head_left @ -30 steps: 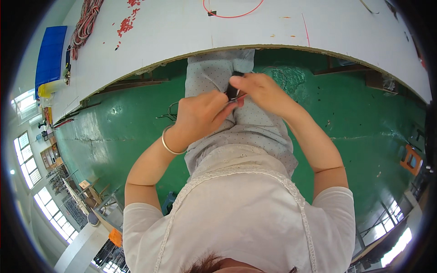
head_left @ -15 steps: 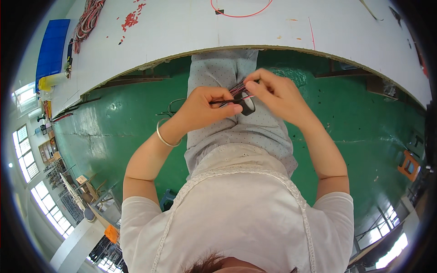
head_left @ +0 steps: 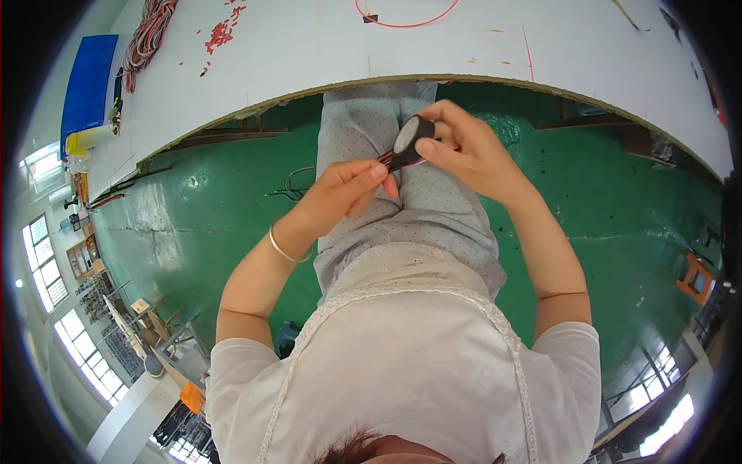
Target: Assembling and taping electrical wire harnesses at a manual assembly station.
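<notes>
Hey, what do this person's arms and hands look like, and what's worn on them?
The left hand and right hand are both bare. A thin, round, silvery bangle circles the left wrist. Short white sleeves end above the elbows, leaving the forearms uncovered.

Black tape roll (head_left: 419, 134) tilted; wires (head_left: 386, 159) seemingly bundled

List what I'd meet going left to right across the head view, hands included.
Blue panel, coiled wire bundle, scattered red bits, left hand, black tape roll, right hand, orange stool.
</notes>
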A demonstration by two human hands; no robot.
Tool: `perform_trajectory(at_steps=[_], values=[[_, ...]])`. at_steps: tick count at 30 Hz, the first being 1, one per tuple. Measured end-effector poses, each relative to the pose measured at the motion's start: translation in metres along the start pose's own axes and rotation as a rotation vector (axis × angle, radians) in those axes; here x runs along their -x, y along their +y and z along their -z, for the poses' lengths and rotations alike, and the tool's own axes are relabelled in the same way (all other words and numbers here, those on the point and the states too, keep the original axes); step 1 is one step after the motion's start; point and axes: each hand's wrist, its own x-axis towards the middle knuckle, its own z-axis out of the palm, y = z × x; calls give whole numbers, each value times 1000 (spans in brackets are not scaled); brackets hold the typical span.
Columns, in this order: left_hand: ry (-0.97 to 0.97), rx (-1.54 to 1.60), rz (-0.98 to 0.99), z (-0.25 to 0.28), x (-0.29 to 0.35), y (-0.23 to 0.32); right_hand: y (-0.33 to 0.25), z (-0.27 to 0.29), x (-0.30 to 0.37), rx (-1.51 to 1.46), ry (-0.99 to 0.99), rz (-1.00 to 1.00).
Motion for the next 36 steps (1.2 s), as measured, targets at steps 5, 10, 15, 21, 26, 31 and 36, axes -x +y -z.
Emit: perform_trajectory(at_steps=[5, 10, 15, 21, 26, 31, 36], values=[[-137, 119, 121, 8, -5, 2, -13, 8, 9, 40, -126, 215], [-78, -713, -367, 8, -16, 3, -5, 9, 13, 378, -254, 567], [113, -619, -253, -9, -10, 22, -4, 9, 13, 255, 21, 100], [386, -1319, -923, -27, -17, 17, 7, -7, -4, -74, -167, -341], [256, -797, -591, -17, -16, -1, 16, -8, 0, -360, -54, 78], [-223, 212, 170, 9, -10, 17, -4, 12, 17, 46, -215, 313], [-20, -150, -4, -7, -11, 26, -18, 21, 21, 184, -258, 407]])
